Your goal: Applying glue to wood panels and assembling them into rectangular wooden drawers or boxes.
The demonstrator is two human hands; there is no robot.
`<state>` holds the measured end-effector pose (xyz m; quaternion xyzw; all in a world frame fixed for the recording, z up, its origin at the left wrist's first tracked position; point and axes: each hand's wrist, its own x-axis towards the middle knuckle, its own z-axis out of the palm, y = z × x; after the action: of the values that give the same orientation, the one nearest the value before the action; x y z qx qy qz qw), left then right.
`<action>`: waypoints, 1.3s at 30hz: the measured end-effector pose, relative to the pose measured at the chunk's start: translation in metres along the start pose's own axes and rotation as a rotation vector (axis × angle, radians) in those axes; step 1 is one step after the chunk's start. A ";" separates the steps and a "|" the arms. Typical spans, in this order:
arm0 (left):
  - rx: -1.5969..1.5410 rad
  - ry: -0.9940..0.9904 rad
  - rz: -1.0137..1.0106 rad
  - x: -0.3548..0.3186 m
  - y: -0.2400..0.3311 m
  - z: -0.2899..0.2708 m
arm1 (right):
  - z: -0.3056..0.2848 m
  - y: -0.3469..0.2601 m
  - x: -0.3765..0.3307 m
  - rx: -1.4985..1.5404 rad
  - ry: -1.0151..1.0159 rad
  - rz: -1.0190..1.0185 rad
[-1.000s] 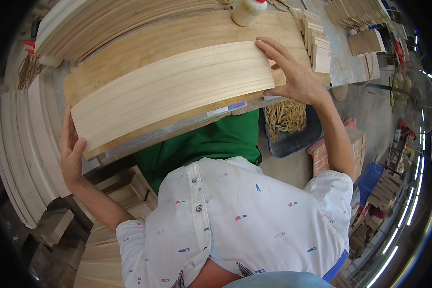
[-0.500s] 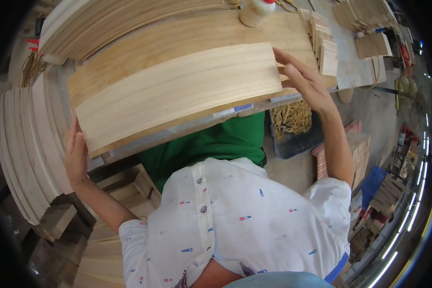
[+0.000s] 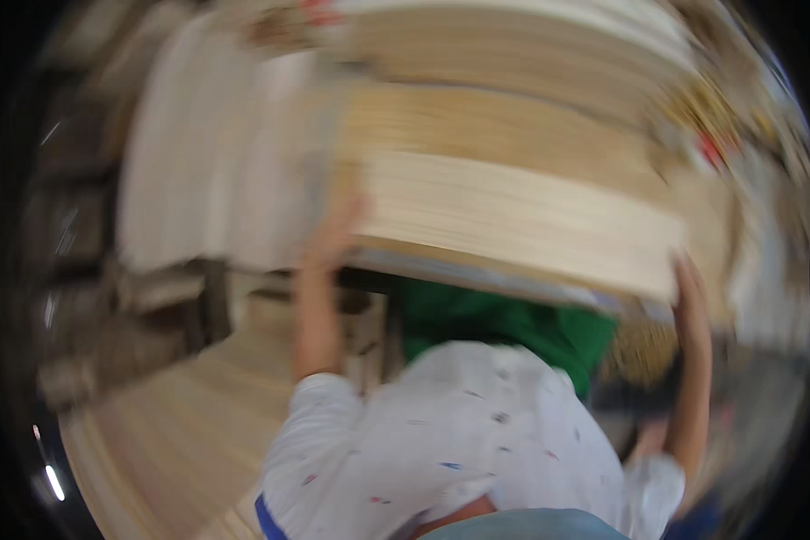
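A pale, flat wooden board [image 3: 522, 220] spans the space between my two hands, over a larger yellowish wooden panel [image 3: 531, 126] on the workbench. Its left end is in my left hand [image 3: 337, 225], whose fingers are smeared by motion. At the opposite end, my right hand [image 3: 690, 283] grips the board's short edge, fingers along the side. The whole picture is blurred, so whether the board rests on the panel or is lifted cannot be made out.
Long planks [image 3: 513, 49] are stacked behind the panel. Tall pale boards [image 3: 189, 162] stand at the left, with more wood [image 3: 180, 432] at lower left. A tub of shavings [image 3: 643, 353] sits below the bench, near my right forearm. A blurred red cap [image 3: 711, 151] shows at the back right.
My view has swung left, so the bench and board appear farther right and tilt the other way. Both hands stay at the board's ends.
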<state>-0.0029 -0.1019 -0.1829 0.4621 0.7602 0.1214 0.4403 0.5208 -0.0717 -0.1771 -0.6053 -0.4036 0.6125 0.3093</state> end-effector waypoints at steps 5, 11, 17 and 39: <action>-0.522 -0.195 0.199 -0.008 0.028 0.004 | -0.075 0.073 0.023 -0.188 0.046 -0.147; -0.674 -0.185 0.364 0.001 0.005 0.005 | 0.002 0.008 0.009 0.163 -0.016 0.046; -0.661 -0.170 0.402 0.002 0.011 0.002 | 0.003 0.002 0.010 0.151 -0.004 0.044; -0.988 0.017 0.108 -0.050 -0.022 0.020 | 0.018 -0.004 -0.040 0.229 -0.057 0.029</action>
<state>0.0092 -0.1587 -0.1796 0.2359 0.5903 0.4935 0.5936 0.5052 -0.1069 -0.1546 -0.5543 -0.3308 0.6757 0.3560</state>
